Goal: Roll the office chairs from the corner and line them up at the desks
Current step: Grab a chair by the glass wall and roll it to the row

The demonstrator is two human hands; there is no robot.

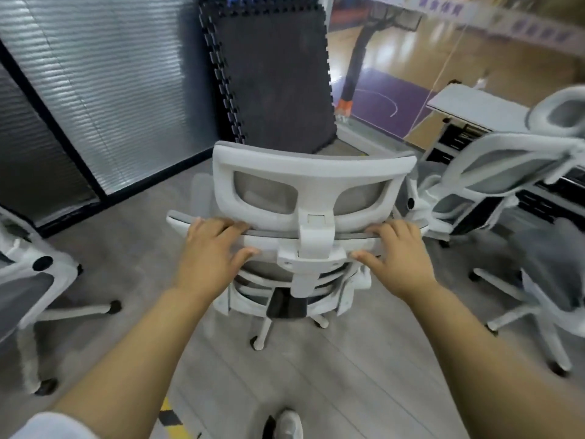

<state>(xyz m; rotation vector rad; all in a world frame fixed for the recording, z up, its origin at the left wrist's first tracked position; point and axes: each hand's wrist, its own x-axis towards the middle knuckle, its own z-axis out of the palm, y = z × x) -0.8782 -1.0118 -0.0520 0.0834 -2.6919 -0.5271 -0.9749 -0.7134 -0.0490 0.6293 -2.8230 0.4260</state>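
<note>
Both hands hold the top rail of the chair (311,198) back, either side of the headrest post: left hand (212,248) with fingers curled over the rail and thumb below, right hand (399,251) the same, each grip pressed onto the frame. The chair stands on the floor (133,248) in the corner, facing a foam mat (275,80) leaning there. Risk, as I judge it: pushing high on the back could tip or swivel it, and its casters may snag neighbours. A second chair (493,172) sits just right beside a desk (474,106); another chair (28,280) crowds the left.
</note>
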